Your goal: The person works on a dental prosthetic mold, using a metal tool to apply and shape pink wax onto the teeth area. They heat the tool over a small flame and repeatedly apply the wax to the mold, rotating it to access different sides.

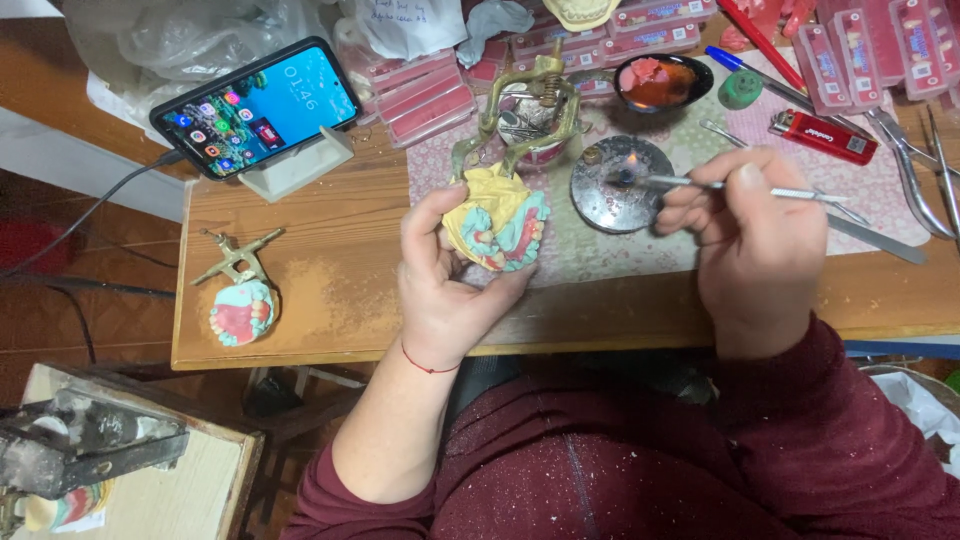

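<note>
Two hands are working just in front of the small burner [622, 182] on the tabletop [330, 270]: left hand [445, 275] gripping the tooth model [500, 225], right hand [745, 245] pinching a thin metal tool [740, 186], likely warming its tip, needing steady aim.
</note>
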